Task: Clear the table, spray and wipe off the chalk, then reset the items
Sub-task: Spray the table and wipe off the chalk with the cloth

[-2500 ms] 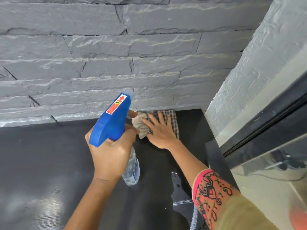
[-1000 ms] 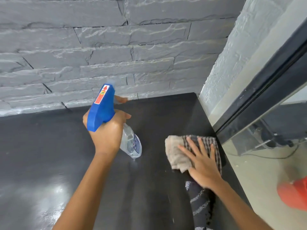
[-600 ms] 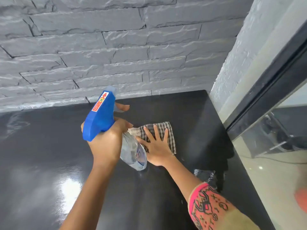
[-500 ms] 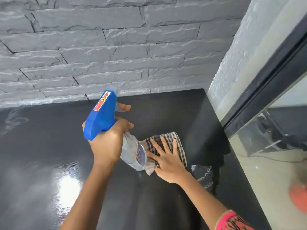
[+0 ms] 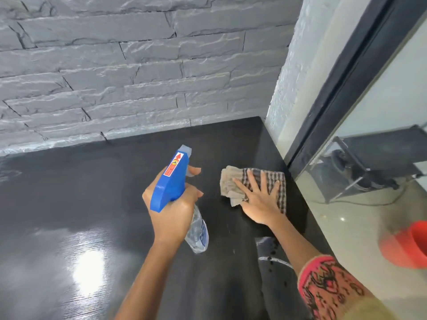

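Checked cloth [image 5: 278, 181] is lying under the right hand [image 5: 258, 203], fingers [image 5: 250, 181] spread, beside the spray bottle [image 5: 171, 181] the left hand [image 5: 172, 217] is gripping, seemingly mid-air.

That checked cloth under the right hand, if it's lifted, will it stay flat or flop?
Probably flops: the cloth is bunched and folded at one edge. Likely light, being thin fabric. It should slide on the glossy table under the flat right hand.

The cloth [image 5: 231, 182] lies on the bench [image 5: 92, 204] near its right edge, under the right hand [image 5: 258, 203], with the spray bottle [image 5: 171, 181] held over the bench in the left hand [image 5: 172, 213] just to its left, the wall [image 5: 138, 77] behind, and a bucket [image 5: 406, 245] on the floor [image 5: 346, 227] to the right
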`<state>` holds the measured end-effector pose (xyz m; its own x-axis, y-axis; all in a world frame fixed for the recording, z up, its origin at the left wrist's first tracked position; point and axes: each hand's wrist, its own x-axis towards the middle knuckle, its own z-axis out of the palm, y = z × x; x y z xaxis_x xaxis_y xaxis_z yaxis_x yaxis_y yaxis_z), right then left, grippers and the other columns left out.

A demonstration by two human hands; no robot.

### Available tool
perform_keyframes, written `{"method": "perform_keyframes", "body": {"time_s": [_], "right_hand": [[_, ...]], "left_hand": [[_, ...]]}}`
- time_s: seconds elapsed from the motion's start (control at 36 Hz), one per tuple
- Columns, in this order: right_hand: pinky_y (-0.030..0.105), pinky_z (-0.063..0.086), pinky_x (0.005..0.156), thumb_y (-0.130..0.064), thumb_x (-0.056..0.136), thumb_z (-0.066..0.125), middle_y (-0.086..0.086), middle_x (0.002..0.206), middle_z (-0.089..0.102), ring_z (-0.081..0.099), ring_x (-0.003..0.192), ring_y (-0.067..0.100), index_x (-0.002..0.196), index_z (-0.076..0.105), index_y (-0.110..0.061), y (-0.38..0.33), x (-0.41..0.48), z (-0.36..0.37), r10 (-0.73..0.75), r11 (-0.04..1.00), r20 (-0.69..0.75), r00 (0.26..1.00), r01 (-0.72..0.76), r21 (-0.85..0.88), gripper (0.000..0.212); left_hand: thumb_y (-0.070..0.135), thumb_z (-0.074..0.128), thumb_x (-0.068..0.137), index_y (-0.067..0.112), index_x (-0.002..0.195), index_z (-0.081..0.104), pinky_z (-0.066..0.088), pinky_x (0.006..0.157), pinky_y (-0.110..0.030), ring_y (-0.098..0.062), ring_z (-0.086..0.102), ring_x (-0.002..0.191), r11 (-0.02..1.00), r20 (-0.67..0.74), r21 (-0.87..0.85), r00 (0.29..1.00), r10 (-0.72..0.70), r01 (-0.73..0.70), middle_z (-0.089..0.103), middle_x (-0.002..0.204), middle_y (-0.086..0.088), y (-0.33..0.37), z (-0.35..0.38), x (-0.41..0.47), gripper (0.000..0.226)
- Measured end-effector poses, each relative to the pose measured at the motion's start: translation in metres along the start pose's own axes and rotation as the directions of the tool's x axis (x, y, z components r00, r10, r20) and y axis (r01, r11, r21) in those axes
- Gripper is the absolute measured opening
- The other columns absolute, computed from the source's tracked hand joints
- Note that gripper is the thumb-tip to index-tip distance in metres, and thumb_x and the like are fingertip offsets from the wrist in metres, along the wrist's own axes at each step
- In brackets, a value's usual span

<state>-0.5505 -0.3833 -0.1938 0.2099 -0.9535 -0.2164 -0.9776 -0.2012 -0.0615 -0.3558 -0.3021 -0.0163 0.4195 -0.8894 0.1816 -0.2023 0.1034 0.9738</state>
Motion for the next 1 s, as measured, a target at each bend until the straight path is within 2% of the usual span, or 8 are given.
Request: {"method": "perform_keyframes", "body": {"time_s": [0.08, 0.14, 0.31, 0.5, 0.67, 0.78, 0.92, 1.0], "right_hand": [[0.065, -0.022, 0.1, -0.046, 0.088, 0.04, -0.004, 0.158, -0.011, -0.015, 0.143, 0.036, 0.143, -0.002, -0.053, -0.016, -0.046, 0.014, -0.2, 0.98, 0.003, 0.98, 0.2, -0.007, 0.07], [0.068, -0.007, 0.105, -0.046, 0.081, 0.045, -0.003, 0.158, 0.01, 0.004, 0.144, 0.037, 0.143, 0.011, -0.052, -0.015, -0.083, 0.02, -0.268, 0.963, 0.016, 0.963, 0.268, -0.015, 0.072], [0.067, 0.017, 0.105, -0.05, 0.069, 0.05, -0.001, 0.15, 0.036, 0.031, 0.137, 0.035, 0.141, 0.031, -0.045, 0.047, -0.13, 0.02, -0.122, 0.99, -0.016, 0.992, 0.121, -0.067, 0.074], [0.068, -0.004, 0.108, -0.048, 0.092, 0.028, 0.007, 0.159, -0.006, -0.007, 0.142, 0.042, 0.146, -0.001, -0.044, 0.046, -0.055, 0.005, 0.214, 0.977, -0.022, 0.977, -0.214, -0.018, 0.062], [0.063, -0.021, 0.103, -0.044, 0.087, 0.04, -0.001, 0.156, -0.02, -0.025, 0.139, 0.037, 0.144, -0.001, -0.05, -0.022, -0.066, 0.014, -0.127, 0.991, 0.014, 0.992, 0.126, 0.043, 0.071], [0.069, 0.004, 0.109, -0.045, 0.075, 0.041, -0.001, 0.158, 0.015, 0.006, 0.144, 0.035, 0.144, 0.018, -0.048, -0.024, -0.127, 0.028, -0.268, 0.963, -0.02, 0.963, 0.268, -0.003, 0.072], [0.069, 0.023, 0.103, -0.042, 0.069, 0.068, 0.002, 0.15, 0.036, 0.03, 0.137, 0.038, 0.141, 0.035, -0.042, 0.015, -0.148, 0.03, -0.082, 0.996, -0.037, 0.996, 0.081, -0.027, 0.08], [0.071, 0.003, 0.105, -0.048, 0.088, 0.051, 0.006, 0.159, 0.008, 0.007, 0.143, 0.042, 0.146, 0.009, -0.043, 0.012, -0.108, 0.02, 0.118, 0.993, -0.044, 0.992, -0.118, -0.001, 0.072]], "left_hand": [[0.006, 0.056, 0.055, 0.021, 0.068, 0.065, 0.05, 0.056, -0.019, -0.026, 0.061, 0.063, 1.0, 0.007, 0.018, 1.0, -0.003, 0.002, 0.071, 0.075, 0.013, -0.002, 0.002, -0.002, 0.022], [0.006, 0.056, 0.056, 0.016, 0.069, 0.065, 0.048, 0.055, -0.015, -0.026, 0.06, 0.062, 1.0, 0.016, 0.019, 1.0, 0.0, 0.0, 0.07, 0.073, 0.012, -0.001, 0.004, -0.004, 0.019], [0.006, 0.054, 0.061, 0.013, 0.078, 0.065, 0.047, 0.057, -0.012, -0.029, 0.063, 0.062, 0.999, 0.028, -0.009, 0.998, 0.05, -0.05, 0.069, 0.079, -0.001, -0.001, 0.008, -0.01, 0.021], [0.006, 0.053, 0.063, 0.018, 0.079, 0.063, 0.048, 0.055, -0.02, -0.039, 0.059, 0.063, 0.998, 0.009, -0.012, 0.998, 0.06, -0.06, 0.068, 0.082, 0.004, -0.001, 0.01, -0.011, 0.022], [0.006, 0.053, 0.063, 0.028, 0.074, 0.061, 0.047, 0.053, -0.017, -0.037, 0.057, 0.062, 0.998, 0.009, -0.03, 0.999, 0.05, -0.05, 0.067, 0.079, 0.005, 0.001, 0.01, -0.013, 0.026], [0.005, 0.053, 0.061, 0.024, 0.072, 0.062, 0.048, 0.055, -0.015, -0.021, 0.062, 0.058, 0.999, 0.005, -0.006, 0.999, 0.042, -0.042, 0.069, 0.08, 0.01, 0.002, 0.007, -0.012, 0.024], [0.005, 0.054, 0.061, 0.02, 0.069, 0.061, 0.049, 0.056, -0.017, -0.007, 0.063, 0.055, 0.999, -0.063, -0.03, 0.998, 0.015, -0.017, 0.07, 0.076, 0.016, 0.001, -0.011, -0.025, 0.019], [0.007, 0.054, 0.061, 0.028, 0.07, 0.061, 0.051, 0.059, -0.019, -0.01, 0.064, 0.057, 1.0, -0.068, -0.019, 0.998, 0.001, -0.002, 0.071, 0.081, 0.013, 0.002, -0.023, -0.037, 0.025]]}}
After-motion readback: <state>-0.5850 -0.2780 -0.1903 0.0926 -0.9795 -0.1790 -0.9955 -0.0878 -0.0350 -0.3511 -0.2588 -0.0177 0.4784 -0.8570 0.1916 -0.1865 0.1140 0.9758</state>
